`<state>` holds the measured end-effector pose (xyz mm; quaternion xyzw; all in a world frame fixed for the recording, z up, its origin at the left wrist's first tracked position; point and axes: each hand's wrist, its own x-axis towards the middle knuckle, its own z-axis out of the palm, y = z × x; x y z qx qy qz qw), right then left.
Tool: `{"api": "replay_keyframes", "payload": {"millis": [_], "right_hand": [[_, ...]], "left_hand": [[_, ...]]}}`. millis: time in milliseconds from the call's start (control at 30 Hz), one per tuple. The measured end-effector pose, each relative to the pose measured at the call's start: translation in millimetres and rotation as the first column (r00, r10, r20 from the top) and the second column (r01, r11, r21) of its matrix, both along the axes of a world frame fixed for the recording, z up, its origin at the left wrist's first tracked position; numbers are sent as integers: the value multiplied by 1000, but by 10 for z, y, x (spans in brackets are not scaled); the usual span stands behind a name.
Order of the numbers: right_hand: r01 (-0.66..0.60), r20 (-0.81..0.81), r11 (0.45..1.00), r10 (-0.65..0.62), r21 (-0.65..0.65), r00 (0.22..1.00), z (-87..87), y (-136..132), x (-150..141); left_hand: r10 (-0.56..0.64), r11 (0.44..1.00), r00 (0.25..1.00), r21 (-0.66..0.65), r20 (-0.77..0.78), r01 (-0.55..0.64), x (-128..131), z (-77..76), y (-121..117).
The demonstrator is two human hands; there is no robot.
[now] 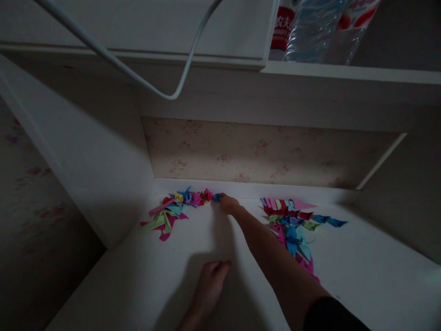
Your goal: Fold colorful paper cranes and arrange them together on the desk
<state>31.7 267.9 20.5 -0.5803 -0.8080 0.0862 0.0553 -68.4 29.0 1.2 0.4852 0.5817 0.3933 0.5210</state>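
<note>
My right hand [228, 203] reaches to the back of the white surface. Its fingers are closed on a small blue folded-paper crane [217, 197], partly hidden by them, at the right end of a row of colourful paper cranes [196, 198]. Closer to me, my left hand [212, 278] hovers with its fingers curled shut, and nothing shows in it. To the right of my right arm lies a second group of folded paper cranes [292, 232] in pink, red, blue and green; the forearm covers part of it.
An overhead shelf [344, 71] holds plastic bottles [310, 32]. A white cable [138, 78] hangs in a loop at the upper left. Side panels [86, 161] enclose the white surface [165, 276], and flowered wallpaper [255, 151] covers the back wall.
</note>
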Motion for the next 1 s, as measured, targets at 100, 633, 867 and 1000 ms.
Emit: {"api": "replay_keyframes", "payload": {"millis": [100, 633, 867, 1000], "right_hand": [[8, 30, 999, -6, -49, 1000, -9, 14, -11], [-83, -357, 990, 120, 118, 926, 341, -1184, 343], [-58, -808, 998, 30, -5, 588, 124, -2145, 589], [-78, -855, 997, 17, -28, 518, -3, -2458, 725]], "left_hand": [[26, 1000, 1000, -8, 13, -26, 4, 11, -11], [257, 964, 840, -69, 478, -256, 22, -38, 40], [197, 974, 896, 25, 397, -226, -16, 94, -42], [41, 988, 970, 137, 239, -75, 22, 98, -98]]}}
